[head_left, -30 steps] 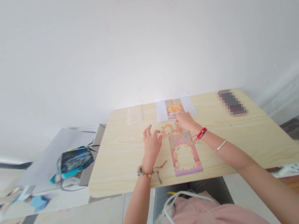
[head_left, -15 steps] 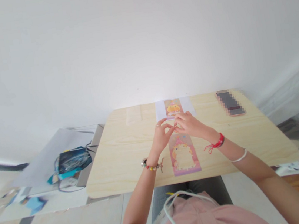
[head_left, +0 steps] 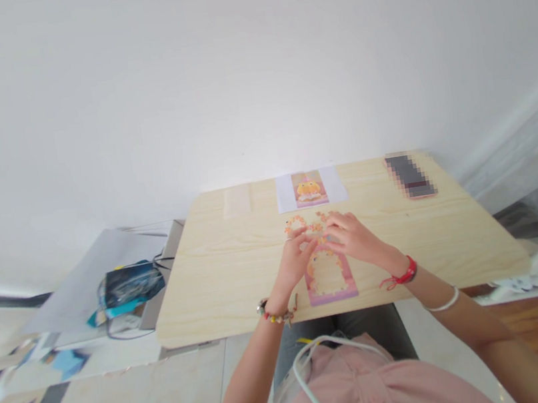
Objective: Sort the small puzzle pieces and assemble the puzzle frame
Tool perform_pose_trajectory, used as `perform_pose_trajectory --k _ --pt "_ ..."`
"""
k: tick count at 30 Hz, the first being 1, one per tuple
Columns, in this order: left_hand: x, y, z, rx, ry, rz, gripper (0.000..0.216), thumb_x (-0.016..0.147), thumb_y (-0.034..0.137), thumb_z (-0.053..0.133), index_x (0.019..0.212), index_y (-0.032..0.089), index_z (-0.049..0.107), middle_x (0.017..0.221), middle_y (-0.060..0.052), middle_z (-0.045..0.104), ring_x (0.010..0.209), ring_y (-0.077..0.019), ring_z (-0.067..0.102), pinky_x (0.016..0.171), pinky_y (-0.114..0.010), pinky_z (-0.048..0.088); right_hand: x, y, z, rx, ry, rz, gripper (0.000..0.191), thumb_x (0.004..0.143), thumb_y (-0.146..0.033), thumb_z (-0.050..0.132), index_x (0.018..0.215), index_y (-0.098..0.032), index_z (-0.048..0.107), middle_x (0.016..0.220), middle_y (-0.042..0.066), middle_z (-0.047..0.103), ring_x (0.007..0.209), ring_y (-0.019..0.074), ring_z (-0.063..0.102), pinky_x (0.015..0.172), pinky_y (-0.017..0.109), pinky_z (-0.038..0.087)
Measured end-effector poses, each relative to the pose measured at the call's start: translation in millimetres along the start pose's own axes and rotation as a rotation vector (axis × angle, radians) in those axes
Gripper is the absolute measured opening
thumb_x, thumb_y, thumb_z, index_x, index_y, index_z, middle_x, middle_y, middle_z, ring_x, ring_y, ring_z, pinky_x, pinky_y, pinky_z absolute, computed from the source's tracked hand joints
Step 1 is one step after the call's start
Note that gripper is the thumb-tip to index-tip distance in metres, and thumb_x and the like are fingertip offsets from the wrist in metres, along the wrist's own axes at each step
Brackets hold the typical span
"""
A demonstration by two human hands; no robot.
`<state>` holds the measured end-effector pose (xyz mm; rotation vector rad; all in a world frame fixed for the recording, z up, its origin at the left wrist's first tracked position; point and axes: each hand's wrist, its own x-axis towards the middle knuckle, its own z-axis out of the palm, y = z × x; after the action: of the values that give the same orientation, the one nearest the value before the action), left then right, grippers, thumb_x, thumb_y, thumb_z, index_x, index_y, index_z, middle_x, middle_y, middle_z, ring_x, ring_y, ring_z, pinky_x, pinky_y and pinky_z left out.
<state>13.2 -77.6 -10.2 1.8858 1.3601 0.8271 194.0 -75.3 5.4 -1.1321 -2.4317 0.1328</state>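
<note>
A pink and purple jigsaw puzzle (head_left: 334,297) with an open middle lies on the table before me, its border joined. Both my hands are over its top edge. My left hand (head_left: 296,259) has thumb and forefinger curled close together at the top left corner. My right hand (head_left: 352,236) is bent in a pinch at the top right, beside a small blue spot. What either hand's fingertips hold is too small to make out. Just beyond lie loose orange puzzle pieces (head_left: 295,224), partly hidden by my fingers.
A printed picture of an orange character (head_left: 310,188) lies on white paper (head_left: 285,193) at the table's back. A pale, clear sheet (head_left: 237,201) is to its left. A phone (head_left: 411,175) lies back right. A dark bag (head_left: 133,288) sits beyond the table's left edge.
My hands, whose fingertips met above the puzzle, have parted and come down to its top edge. The loose orange pieces behind them now show. The view has tilted slightly.
</note>
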Motion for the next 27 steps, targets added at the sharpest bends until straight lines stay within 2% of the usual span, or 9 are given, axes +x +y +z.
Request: perform_pose_trajectory --k 4,7,15,20,27 --pt "-9 -3 9 0.18 0.092 0.077 0.008 0.078 0.022 0.055 0.078 0.017 0.062 0.113 -0.011 0.052 0.112 -0.0235 0.045 0.094 -0.042 0.039 -8 -2 8 -0.017 -0.025 0.0 0.012 0.082 -0.024 0.05 0.081 -0.016 0.058 0.086 0.008 0.056 0.086 0.0193 0.051 0.079 0.033 0.034" --pt "-16 -7 14 0.331 0.152 0.154 0.01 0.076 0.02 0.057 0.085 0.019 0.061 0.119 -0.01 0.045 0.115 -0.025 0.042 0.093 -0.045 0.04 -11 -3 16 -0.038 -0.079 -0.01 0.007 0.08 -0.019 0.052 0.08 -0.014 0.058 0.083 0.007 0.055 0.084 0.0191 0.05 0.077 0.033 0.035" --pt "-19 -11 20 0.566 0.139 0.298 0.012 0.076 0.014 0.054 0.083 0.017 0.062 0.114 -0.012 0.048 0.115 -0.0249 0.039 0.092 -0.043 0.042 -12 -1 33 -0.078 -0.133 0.003 0.005 0.078 -0.016 0.054 0.078 -0.014 0.058 0.082 0.006 0.055 0.079 0.0174 0.051 0.073 0.031 0.037" --pt "-19 -11 24 0.623 0.145 0.317 0.013 0.077 0.012 0.051 0.082 0.016 0.062 0.11 -0.013 0.052 0.116 -0.0249 0.039 0.095 -0.044 0.04 -14 -2 36 -0.104 -0.12 -0.001 0.007 0.078 -0.017 0.055 0.077 -0.014 0.061 0.081 0.006 0.056 0.081 0.0174 0.051 0.073 0.031 0.036" --pt "-22 -13 27 0.614 0.179 0.299 0.013 0.077 0.014 0.052 0.084 0.016 0.062 0.114 -0.013 0.049 0.115 -0.025 0.04 0.094 -0.042 0.041 -19 -9 42 -0.157 -0.041 0.024 0.011 0.082 -0.017 0.052 0.078 -0.015 0.063 0.08 0.006 0.057 0.078 0.0164 0.05 0.07 0.031 0.033"
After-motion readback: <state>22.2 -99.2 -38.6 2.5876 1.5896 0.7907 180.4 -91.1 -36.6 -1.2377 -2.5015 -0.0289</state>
